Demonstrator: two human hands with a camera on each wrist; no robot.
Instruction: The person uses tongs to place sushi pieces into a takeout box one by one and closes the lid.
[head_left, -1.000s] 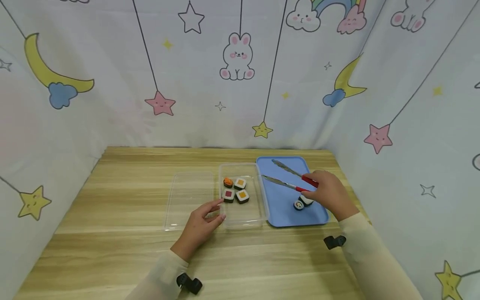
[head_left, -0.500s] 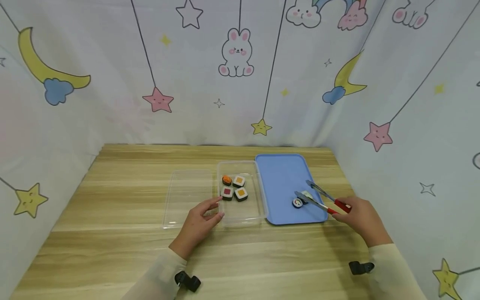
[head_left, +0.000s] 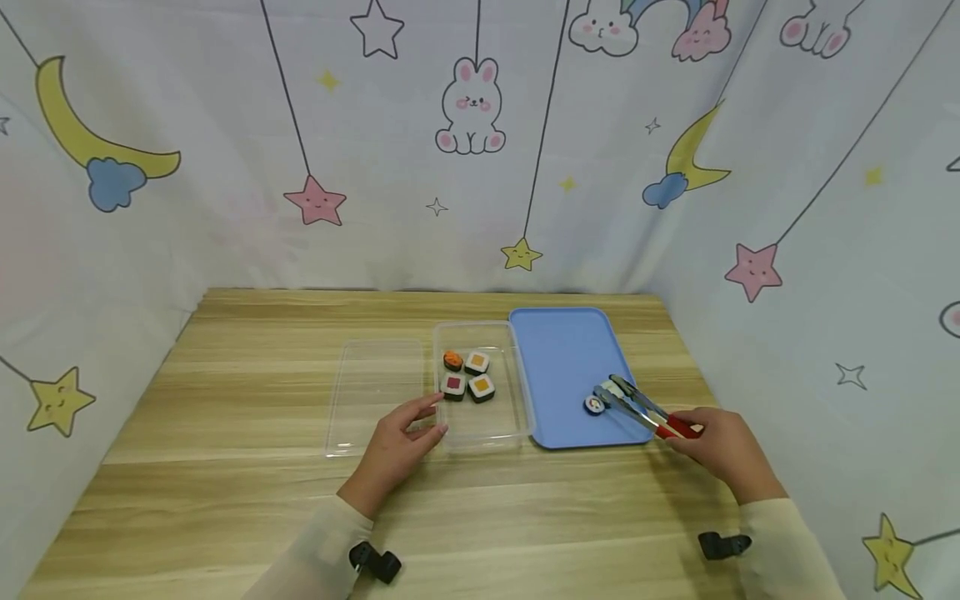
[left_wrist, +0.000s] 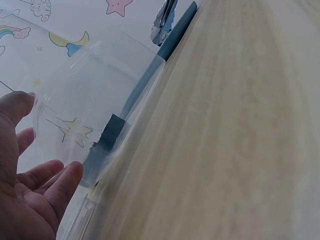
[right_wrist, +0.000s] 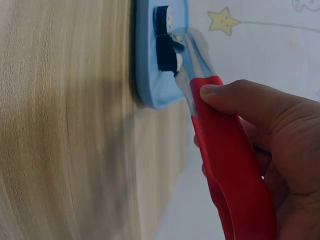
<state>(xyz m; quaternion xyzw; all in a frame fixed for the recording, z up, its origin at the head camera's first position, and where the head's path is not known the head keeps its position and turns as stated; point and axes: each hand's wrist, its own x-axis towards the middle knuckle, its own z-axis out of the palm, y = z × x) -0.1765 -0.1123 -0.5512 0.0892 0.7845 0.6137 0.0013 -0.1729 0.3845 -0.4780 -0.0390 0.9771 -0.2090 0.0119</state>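
My right hand [head_left: 723, 450] grips the red handles of a pair of metal tongs [right_wrist: 220, 145], thumb pressed on one arm. The tong tips come down on either side of a dark-sided toy sushi piece [right_wrist: 166, 54] with a white top, on the blue tray [head_left: 558, 350]. A small round sushi roll [head_left: 593, 405] lies just left of it. My left hand [head_left: 397, 450] rests at the left wall of a clear plastic box [head_left: 502, 421], fingers loosely bent with the fingertips at its side. In the box sit an orange-topped piece [head_left: 453, 360], a red-centred piece [head_left: 453, 385] and two yellow-centred ones.
A clear flat lid [head_left: 367, 392] lies on the wooden table [head_left: 225, 467] left of the box. The tray stands right beside the box on its other side. A patterned white curtain [head_left: 390, 233] hangs behind the table and along both sides.
My right hand has drawn back toward the tray's near right corner, bringing the tongs from above the tray down to the white-topped sushi. The tong arms have come closer together. My left hand stays put.
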